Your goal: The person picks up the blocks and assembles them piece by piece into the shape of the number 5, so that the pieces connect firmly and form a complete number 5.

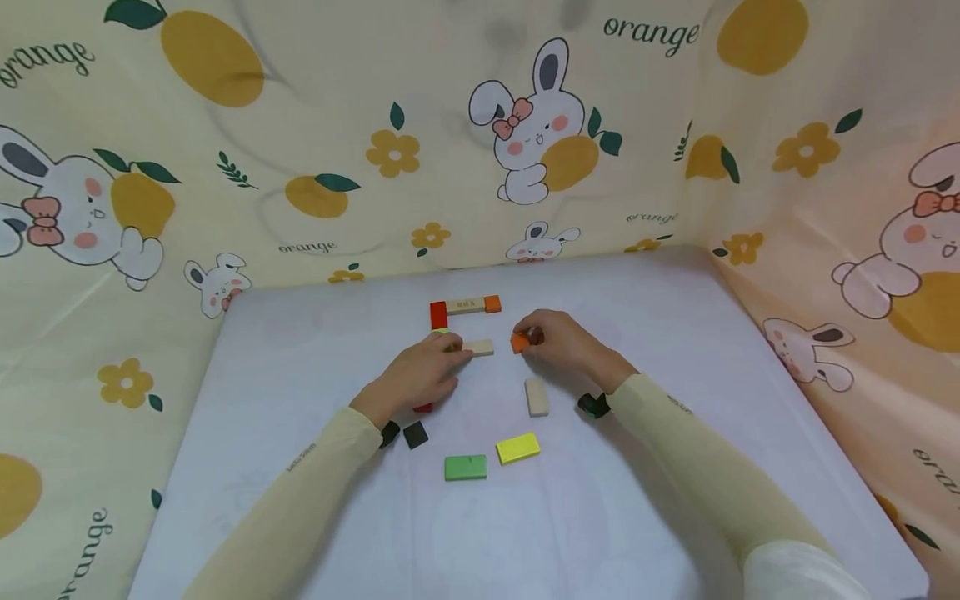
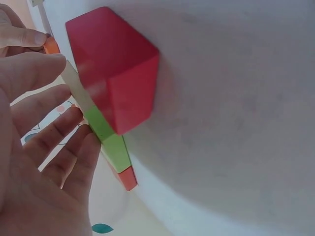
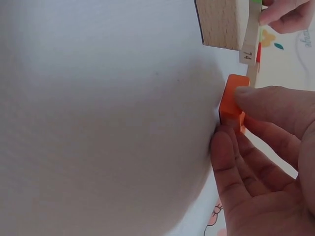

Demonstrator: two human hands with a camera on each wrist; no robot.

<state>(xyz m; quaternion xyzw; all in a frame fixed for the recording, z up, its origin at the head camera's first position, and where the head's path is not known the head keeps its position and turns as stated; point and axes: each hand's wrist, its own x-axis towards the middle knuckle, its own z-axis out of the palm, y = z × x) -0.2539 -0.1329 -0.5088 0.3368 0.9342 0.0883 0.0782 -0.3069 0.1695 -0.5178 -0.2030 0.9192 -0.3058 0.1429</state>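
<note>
My right hand [image 1: 558, 340] pinches an orange block [image 3: 233, 101] between thumb and fingers at the table surface. To its left lies a plain wooden block [image 1: 480, 347], which my left hand [image 1: 423, 375] touches at its left end with fairly straight fingers. A light green block [image 2: 109, 137] adjoins that wooden block and is mostly covered by my left hand in the head view. Behind it, a red block [image 1: 438, 315], a printed wooden block [image 1: 466, 305] and a small orange block [image 1: 492, 303] form a joined line. Another red block [image 2: 115, 69] lies under my left palm.
Nearer me lie a wooden block [image 1: 537, 397], a yellow block [image 1: 518, 448], a green block [image 1: 466, 467] and a small black block [image 1: 416, 434]. Dark wrist straps show at both wrists. A printed curtain [image 1: 420, 83] borders the white table [image 1: 600, 533] at the back and sides.
</note>
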